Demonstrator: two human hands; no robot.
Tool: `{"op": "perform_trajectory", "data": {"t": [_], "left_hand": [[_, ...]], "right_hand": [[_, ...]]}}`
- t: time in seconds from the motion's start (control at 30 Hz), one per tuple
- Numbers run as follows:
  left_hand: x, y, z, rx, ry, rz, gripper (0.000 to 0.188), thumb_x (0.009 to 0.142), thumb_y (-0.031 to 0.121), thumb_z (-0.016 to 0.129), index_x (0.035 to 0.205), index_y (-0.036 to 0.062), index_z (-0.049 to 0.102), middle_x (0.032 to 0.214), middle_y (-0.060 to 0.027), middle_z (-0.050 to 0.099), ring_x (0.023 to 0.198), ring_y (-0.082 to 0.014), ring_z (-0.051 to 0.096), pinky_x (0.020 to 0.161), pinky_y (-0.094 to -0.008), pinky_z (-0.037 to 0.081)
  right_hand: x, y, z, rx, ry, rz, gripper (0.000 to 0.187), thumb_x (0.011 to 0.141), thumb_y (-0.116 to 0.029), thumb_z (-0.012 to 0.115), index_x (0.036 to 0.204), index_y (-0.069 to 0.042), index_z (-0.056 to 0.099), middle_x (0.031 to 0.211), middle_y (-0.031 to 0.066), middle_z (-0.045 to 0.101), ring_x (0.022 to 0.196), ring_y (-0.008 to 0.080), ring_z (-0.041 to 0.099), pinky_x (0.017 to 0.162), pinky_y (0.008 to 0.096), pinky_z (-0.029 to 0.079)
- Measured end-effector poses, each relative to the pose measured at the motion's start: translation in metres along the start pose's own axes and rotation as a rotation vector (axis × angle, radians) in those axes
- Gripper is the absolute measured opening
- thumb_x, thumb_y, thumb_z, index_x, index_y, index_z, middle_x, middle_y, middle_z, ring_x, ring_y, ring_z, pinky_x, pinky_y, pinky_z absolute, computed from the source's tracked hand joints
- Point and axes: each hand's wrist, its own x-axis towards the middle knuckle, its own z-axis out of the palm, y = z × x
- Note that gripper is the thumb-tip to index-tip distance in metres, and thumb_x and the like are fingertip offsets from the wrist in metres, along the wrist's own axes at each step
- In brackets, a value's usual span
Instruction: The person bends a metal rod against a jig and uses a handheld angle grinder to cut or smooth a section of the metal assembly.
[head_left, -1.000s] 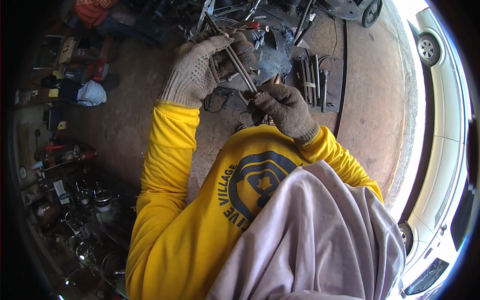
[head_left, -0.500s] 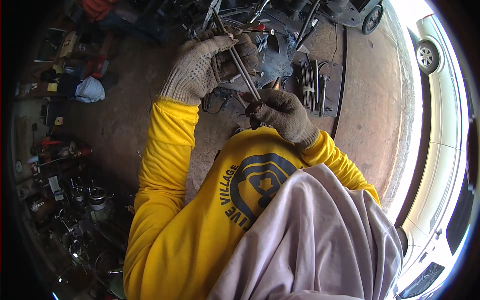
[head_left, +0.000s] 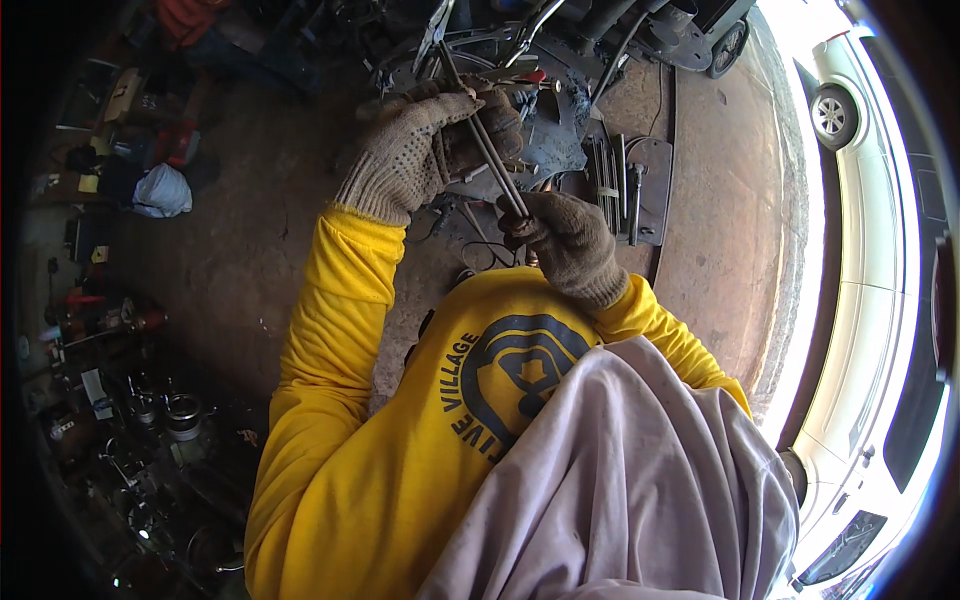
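Observation:
My left hand (head_left: 405,150), in a knit work glove with dark grip dots, closes its fingers around a pair of thin metal rods (head_left: 492,158). The rods lie side by side, slanting from upper left to lower right in front of my chest. At their lower end, my right hand (head_left: 572,242), in a dirty brown glove, pinches the tips between thumb and fingers. Behind the hands is a cluttered metal work surface (head_left: 556,150) with scattered tools and a red-tipped piece on it.
To the right of my hands, several metal rods (head_left: 604,180) and a long tool (head_left: 635,200) lie on a dark plate (head_left: 655,185). A white car (head_left: 850,370) stands far right. Machine parts (head_left: 185,415) crowd the lower left; a whitish bag (head_left: 162,190) sits at the upper left.
My hands have shifted slightly right and down in the picture, with both still on the rods. The surroundings on the left and right have slid a little leftward.

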Motion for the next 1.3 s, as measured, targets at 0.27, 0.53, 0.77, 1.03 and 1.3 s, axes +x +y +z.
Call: {"op": "perform_trajectory", "data": {"t": [0.27, 0.53, 0.77, 1.03, 1.3], "left_hand": [[-0.003, 0.014, -0.017, -0.067, -0.007, -0.012, 0.022, 0.099, 0.009, 0.058, 0.116, -0.0040, 0.062, 0.107, -0.0192, 0.068, 0.097, -0.0322, 0.072, 0.088, -0.0494, 0.062], [0.001, 0.018, -0.041, -0.065, -0.024, -0.093, 0.027, 0.101, 0.013, 0.056, 0.120, -0.0068, 0.059, 0.109, -0.0191, 0.068, 0.099, -0.0317, 0.071, 0.091, -0.0450, 0.061], [-0.002, 0.022, -0.054, -0.145, -0.121, -0.091, 0.026, 0.101, 0.012, 0.056, 0.120, -0.0060, 0.059, 0.110, -0.0193, 0.068, 0.100, -0.0316, 0.071, 0.092, -0.0457, 0.061], [-0.006, 0.020, -0.060, -0.149, -0.173, -0.088, 0.022, 0.099, 0.006, 0.056, 0.116, -0.0067, 0.061, 0.106, -0.0192, 0.067, 0.097, -0.0322, 0.071, 0.089, -0.0478, 0.062], [-0.006, 0.020, -0.062, -0.122, -0.146, -0.079, 0.019, 0.098, 0.004, 0.055, 0.113, -0.0063, 0.062, 0.102, -0.0190, 0.068, 0.093, -0.0334, 0.072, 0.083, -0.0494, 0.064]], "right_hand": [[0.010, -0.006, 0.020, 0.019, 0.000, 0.074, 0.032, 0.103, -0.024, 0.059, 0.118, 0.003, 0.066, 0.087, 0.0059, 0.070, 0.075, 0.0098, 0.064, 0.066, 0.0253, 0.052], [0.017, -0.001, 0.034, -0.031, 0.003, 0.035, 0.030, 0.104, -0.023, 0.058, 0.120, 0.001, 0.064, 0.089, 0.0062, 0.072, 0.078, 0.0099, 0.065, 0.067, 0.0263, 0.053], [0.021, -0.004, 0.054, -0.354, 0.153, -0.137, 0.015, 0.093, -0.002, 0.061, 0.105, -0.002, 0.070, 0.084, 0.0117, 0.070, 0.074, 0.0275, 0.070, 0.067, 0.0339, 0.055], [0.010, 0.003, 0.069, -0.384, 0.165, -0.114, 0.029, 0.104, -0.026, 0.055, 0.110, 0.000, 0.066, 0.086, 0.0086, 0.071, 0.071, 0.0196, 0.069, 0.067, 0.0327, 0.055], [0.006, -0.014, 0.073, -0.265, 0.085, 0.044, 0.037, 0.101, -0.030, 0.061, 0.118, 0.002, 0.065, 0.089, 0.0095, 0.071, 0.074, 0.0156, 0.067, 0.070, 0.0297, 0.055]]}}
